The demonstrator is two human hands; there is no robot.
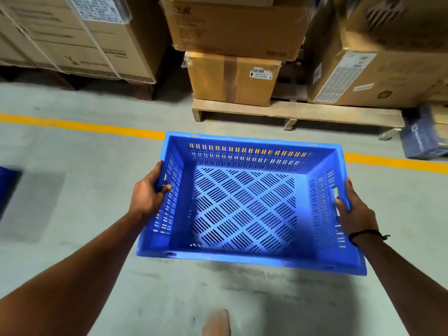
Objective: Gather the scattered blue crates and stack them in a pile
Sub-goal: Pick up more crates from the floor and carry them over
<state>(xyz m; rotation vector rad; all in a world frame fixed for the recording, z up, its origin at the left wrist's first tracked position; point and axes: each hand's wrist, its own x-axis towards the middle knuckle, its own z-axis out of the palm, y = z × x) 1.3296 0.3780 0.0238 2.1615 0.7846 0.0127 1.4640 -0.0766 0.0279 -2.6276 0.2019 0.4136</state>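
We carry an empty blue crate (244,204), left hand (145,197) and right hand (356,214) grasping its sides; next, probably, toward the blurred blue shape (7,190) at nine o'clock.

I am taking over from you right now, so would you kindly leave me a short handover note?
Left hand: grips the left wall of the blue crate, thumb inside.
Right hand: grips the right wall by the handle slot.
Crate: empty, upright, held above the floor, near the yellow line and cardboard boxes.
Done: one crate is in hand.
Left: no pile is in view; find it, set this crate on it, then fetch the others. The blue shape at the left edge may be a crate; it is too blurred to tell.
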